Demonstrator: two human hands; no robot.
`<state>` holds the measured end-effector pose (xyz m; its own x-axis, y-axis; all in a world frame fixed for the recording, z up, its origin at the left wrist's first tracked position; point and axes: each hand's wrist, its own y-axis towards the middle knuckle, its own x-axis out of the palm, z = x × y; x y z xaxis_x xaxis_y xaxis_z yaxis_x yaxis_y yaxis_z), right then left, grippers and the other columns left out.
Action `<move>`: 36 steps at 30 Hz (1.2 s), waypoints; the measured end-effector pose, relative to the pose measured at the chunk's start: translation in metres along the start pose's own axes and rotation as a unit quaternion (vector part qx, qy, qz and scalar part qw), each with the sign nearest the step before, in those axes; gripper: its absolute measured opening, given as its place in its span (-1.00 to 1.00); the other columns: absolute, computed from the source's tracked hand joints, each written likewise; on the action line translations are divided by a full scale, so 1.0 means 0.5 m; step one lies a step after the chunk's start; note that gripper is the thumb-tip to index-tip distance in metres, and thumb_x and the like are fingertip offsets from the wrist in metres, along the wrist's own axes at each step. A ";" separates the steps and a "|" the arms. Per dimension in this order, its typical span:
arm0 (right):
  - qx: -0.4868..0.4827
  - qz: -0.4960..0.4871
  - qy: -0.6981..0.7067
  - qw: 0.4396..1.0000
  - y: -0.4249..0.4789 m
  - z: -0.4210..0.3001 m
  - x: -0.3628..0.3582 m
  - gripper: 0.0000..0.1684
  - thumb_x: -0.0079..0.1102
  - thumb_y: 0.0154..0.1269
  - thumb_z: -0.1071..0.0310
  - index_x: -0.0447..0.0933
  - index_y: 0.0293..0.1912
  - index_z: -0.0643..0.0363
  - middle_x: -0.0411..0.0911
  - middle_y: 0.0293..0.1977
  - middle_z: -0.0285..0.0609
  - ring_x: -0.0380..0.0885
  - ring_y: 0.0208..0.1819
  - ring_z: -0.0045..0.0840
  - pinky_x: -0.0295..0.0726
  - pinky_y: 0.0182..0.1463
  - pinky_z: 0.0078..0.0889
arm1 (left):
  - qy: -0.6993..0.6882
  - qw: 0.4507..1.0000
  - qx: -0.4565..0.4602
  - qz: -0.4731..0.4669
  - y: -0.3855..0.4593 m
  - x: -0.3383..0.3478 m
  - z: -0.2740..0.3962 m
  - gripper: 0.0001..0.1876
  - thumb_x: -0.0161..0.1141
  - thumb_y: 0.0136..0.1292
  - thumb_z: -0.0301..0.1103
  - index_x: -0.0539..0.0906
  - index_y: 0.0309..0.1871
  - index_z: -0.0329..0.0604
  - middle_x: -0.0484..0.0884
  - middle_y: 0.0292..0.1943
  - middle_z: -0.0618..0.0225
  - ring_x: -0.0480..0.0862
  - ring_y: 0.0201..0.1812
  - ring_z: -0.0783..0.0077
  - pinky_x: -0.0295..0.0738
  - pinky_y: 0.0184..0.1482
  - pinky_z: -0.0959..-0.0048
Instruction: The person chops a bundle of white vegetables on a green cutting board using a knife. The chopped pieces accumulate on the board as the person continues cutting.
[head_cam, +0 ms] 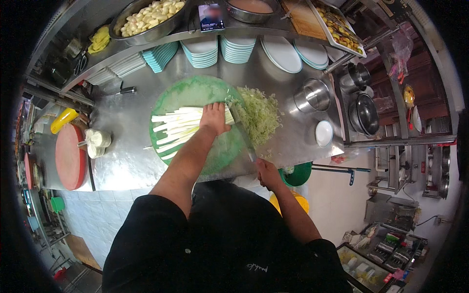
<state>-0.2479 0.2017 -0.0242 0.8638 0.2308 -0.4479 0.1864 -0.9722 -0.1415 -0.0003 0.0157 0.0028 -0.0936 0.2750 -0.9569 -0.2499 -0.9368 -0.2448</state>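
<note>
On a round green cutting board (pixel 199 88) lies a bunch of long white-green vegetable stalks (pixel 179 126), perhaps scallions or leeks. My left hand (pixel 214 118) presses down on them near their right end, its fingers side by side. My right hand (pixel 269 174) grips the handle of a large kitchen knife (pixel 244 135). The blade stands at the stalks' cut end, just right of my left fingers. A pile of fine pale-green shreds (pixel 260 115) lies right of the blade, partly on the board and partly on the steel table (pixel 124 146).
Stacked dishes (pixel 199 53) line the table's back, below a shelf with a bowl of peeled garlic (pixel 150 18) and a phone (pixel 211 17). A second knife (pixel 126 90) lies left. Steel pots (pixel 312 95) and a small white bowl (pixel 324 134) stand right. A red board (pixel 69 157) is far left.
</note>
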 end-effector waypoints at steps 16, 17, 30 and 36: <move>0.206 -0.040 -0.023 0.977 -0.013 -0.156 -0.031 -0.45 -0.10 0.58 -0.04 0.57 0.16 0.23 0.67 -0.32 0.19 0.68 -0.38 -0.10 0.61 -0.22 -0.08 | -0.017 1.000 -0.002 0.013 0.003 0.018 -0.015 0.04 0.51 -0.04 0.08 0.27 0.43 -0.34 0.41 0.30 0.02 0.40 0.35 -0.03 0.24 0.45 0.10; 0.213 -0.043 -0.020 0.976 -0.015 -0.154 -0.032 -0.45 -0.10 0.58 -0.04 0.57 0.16 0.23 0.66 -0.33 0.18 0.67 -0.39 -0.12 0.61 -0.23 -0.09 | -0.018 1.000 -0.004 0.010 0.003 0.017 -0.014 0.05 0.51 -0.04 0.08 0.27 0.43 -0.34 0.40 0.31 0.01 0.40 0.35 -0.03 0.23 0.46 0.10; 0.236 -0.042 0.030 0.970 -0.017 -0.169 -0.034 -0.45 -0.09 0.59 -0.05 0.58 0.05 0.29 0.63 -0.37 0.15 0.62 -0.36 -0.11 0.56 -0.19 -0.10 | -0.005 1.000 0.002 0.018 0.004 0.029 -0.019 0.06 0.48 0.00 0.16 0.28 0.44 -0.35 0.41 0.32 0.04 0.39 0.36 -0.01 0.20 0.47 0.09; 0.139 -0.025 -0.053 0.989 0.006 -0.150 -0.018 -0.44 -0.13 0.61 -0.08 0.57 0.00 0.26 0.51 -0.54 -0.08 0.50 -0.54 -0.33 0.49 -0.41 -0.22 | 0.000 0.999 0.003 0.037 -0.004 0.021 -0.008 0.04 0.51 -0.03 0.13 0.29 0.42 -0.33 0.43 0.26 0.04 0.42 0.32 -0.01 0.27 0.42 0.11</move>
<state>-0.2200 0.1937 0.0456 0.8003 0.2945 -0.5223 0.0786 -0.9151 -0.3955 0.0033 0.0197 -0.0074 -0.1126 0.2052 -0.9722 -0.2487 -0.9531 -0.1724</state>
